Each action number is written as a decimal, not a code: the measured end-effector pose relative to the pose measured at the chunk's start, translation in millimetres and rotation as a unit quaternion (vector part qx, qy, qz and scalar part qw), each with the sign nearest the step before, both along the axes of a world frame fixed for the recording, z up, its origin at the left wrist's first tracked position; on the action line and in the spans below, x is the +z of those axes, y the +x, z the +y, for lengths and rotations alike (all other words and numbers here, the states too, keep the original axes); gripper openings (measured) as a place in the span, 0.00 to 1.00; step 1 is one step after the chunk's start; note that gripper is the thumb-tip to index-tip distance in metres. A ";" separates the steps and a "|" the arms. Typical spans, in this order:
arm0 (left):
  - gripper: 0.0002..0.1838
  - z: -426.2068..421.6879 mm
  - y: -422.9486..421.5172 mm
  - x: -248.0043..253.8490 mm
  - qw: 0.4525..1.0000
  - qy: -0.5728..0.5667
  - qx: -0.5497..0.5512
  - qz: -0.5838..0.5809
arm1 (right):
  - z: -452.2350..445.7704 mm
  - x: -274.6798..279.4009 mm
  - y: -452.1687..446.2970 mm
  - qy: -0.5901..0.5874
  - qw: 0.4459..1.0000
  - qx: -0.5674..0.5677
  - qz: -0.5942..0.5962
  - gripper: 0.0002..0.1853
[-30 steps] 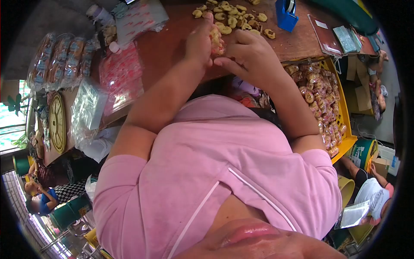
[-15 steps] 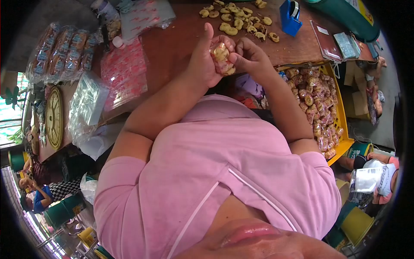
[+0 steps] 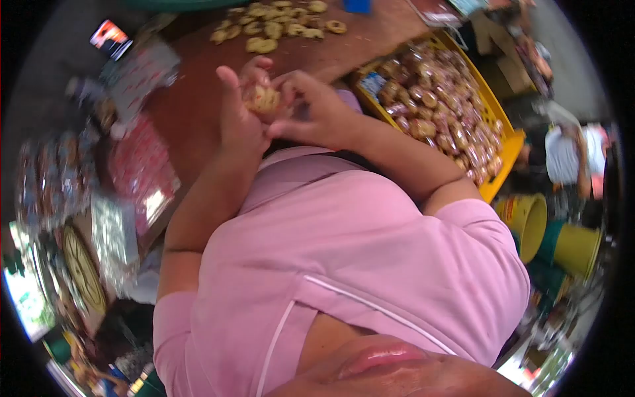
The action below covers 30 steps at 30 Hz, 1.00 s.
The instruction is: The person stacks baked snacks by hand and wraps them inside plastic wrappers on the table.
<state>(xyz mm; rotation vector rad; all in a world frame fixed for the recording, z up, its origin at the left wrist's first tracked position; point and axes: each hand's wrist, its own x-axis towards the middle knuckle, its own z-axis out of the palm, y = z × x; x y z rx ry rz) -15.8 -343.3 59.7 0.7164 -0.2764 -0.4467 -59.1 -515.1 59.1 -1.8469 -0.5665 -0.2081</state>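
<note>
My left hand (image 3: 241,112) is turned palm up, thumb sticking out, its fingers closed round a small clear-wrapped pack of cookies (image 3: 263,99). Red print shows on the wrapper. Close beside the pack is my right hand (image 3: 314,112), thumb and forefinger spread with a gap between them; whether its fingertips touch the wrapper I cannot tell. Ahead on the brown table (image 3: 192,86) lie several loose ring-shaped cookies (image 3: 272,28). To my right, a yellow crate (image 3: 501,119) holds many wrapped packs (image 3: 440,99).
Red-printed plastic wrappers (image 3: 142,162) and clear plastic bags (image 3: 112,231) lie on the left, near bagged baked goods (image 3: 53,175). A round clock (image 3: 84,268) is beyond them. Yellow buckets (image 3: 529,225) and a person (image 3: 572,155) are at the right. A blue tape dispenser (image 3: 357,5) shows at the top edge.
The view has swung, shifting the table's things left and down and showing more of the crate. My right thumb and forefinger have spread from their pinch at the pack. My left hand still holds it.
</note>
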 end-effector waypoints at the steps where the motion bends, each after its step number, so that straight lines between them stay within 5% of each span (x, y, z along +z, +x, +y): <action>1: 0.31 -8.4 -4.8 1.1 0.996 0.080 0.034 -0.030 | -5.7 3.1 -7.9 -0.015 1.000 -0.013 0.019 0.24; 3: 0.25 -18.1 -14.3 8.7 0.961 0.234 0.103 -0.105 | -19.1 8.0 -19.8 -0.042 0.997 -0.037 0.056 0.26; 6: 0.17 8.4 -15.7 48.3 0.780 0.328 0.244 -0.474 | -79.4 25.5 -37.7 -0.156 0.973 -0.151 0.079 0.21; 10: 0.23 62.3 -28.7 150.6 0.668 -0.068 0.558 -0.488 | -200.4 40.7 -69.8 -0.218 0.893 -0.319 0.232 0.18; 13: 0.21 91.3 -61.7 222.7 0.557 0.105 0.363 -0.740 | -235.9 73.6 -91.8 -0.544 0.711 -0.405 0.187 0.19; 18: 0.23 117.7 -90.3 258.3 0.342 0.211 0.477 -0.782 | -216.9 65.6 -70.8 -0.413 0.849 -0.324 0.059 0.18; 24: 0.21 157.1 -112.1 285.4 0.283 0.190 0.464 -0.818 | -164.6 95.0 -46.4 -0.320 0.922 -0.212 -0.042 0.16; 28: 0.18 172.4 -126.6 293.1 0.272 0.214 0.454 -0.821 | -123.4 142.9 -59.7 -0.220 0.921 -0.138 -0.291 0.17; 30: 0.17 179.5 -132.3 296.3 0.271 0.223 0.450 -0.821 | -107.3 161.0 -73.7 -0.137 0.854 -0.103 -0.491 0.23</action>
